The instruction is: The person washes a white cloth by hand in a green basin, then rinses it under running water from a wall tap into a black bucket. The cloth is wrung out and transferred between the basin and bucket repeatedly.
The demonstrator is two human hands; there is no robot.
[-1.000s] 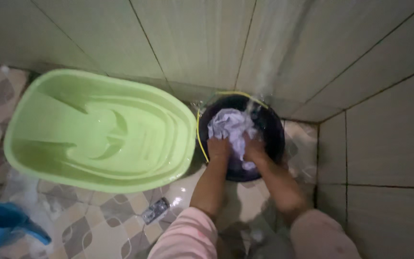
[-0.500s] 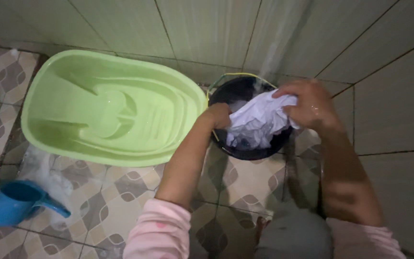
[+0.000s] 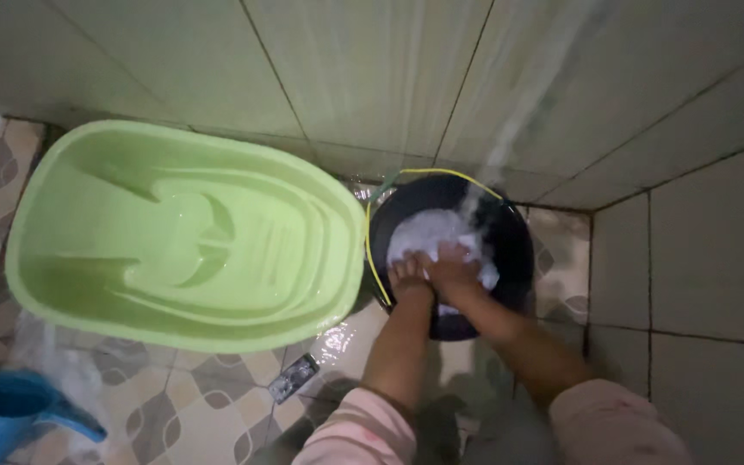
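A black bucket (image 3: 514,241) with a thin yellow handle stands in the tiled corner, and a stream of water falls into it from above. A white cloth (image 3: 432,232) lies bunched in the water inside. My left hand (image 3: 408,277) grips the cloth's near edge at the bucket's left side. My right hand (image 3: 451,267) presses down on the cloth beside it, fingers curled into the fabric. Both pink sleeves are pushed up the forearms.
A large light-green tub (image 3: 182,237) sits on the floor, touching the bucket's left side. A blue plastic scoop (image 3: 10,413) lies at the bottom left. A small shiny wrapper (image 3: 293,377) rests on the wet patterned tiles. Tiled walls close off the back and right.
Half a second ago my hands held the cloth lifted and stretched above the bucket. Now both hands have pushed it back down into the water.
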